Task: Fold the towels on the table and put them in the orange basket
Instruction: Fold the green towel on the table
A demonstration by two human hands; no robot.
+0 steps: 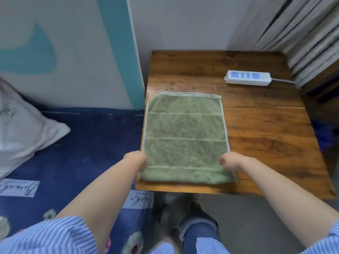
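Both hands, left hand [139,160] and right hand [230,162], grip the green towel's [185,136] side edges at 6 o'clock on the worktop [266,129]; lift evenly, matching near corners to far ones.

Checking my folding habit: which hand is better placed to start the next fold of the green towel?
Neither clearly: left hand and right hand grip opposite side edges of the green towel, level.

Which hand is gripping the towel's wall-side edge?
The left hand, pinching the green towel by the bed; the right hand holds the opposite edge.
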